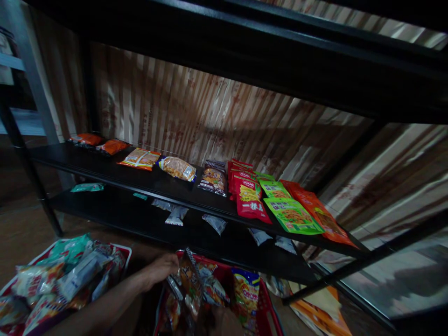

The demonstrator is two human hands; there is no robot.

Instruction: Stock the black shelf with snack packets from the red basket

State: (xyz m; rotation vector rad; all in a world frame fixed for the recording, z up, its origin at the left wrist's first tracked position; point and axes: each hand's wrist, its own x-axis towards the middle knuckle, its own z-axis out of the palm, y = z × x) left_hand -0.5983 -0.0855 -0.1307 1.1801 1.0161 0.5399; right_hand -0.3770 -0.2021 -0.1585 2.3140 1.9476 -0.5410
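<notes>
My left hand reaches over the red basket at the bottom middle. Its fingers are closed at the edge of a brown snack bag with a checkered top strip, which stands tilted among other bags. A dim brownish shape at the bottom edge appears to be my right hand; its fingers are too dark and cut off to read. Beside it in the basket lies a yellow and blue snack bag. A similar brown bag with a checkered strip rests on the upper shelf.
A black shelf rack spans the view. Its upper board holds orange bags, red bags and green bags; small packs lie below. At left is another basket of snacks. A slanted post stands at right.
</notes>
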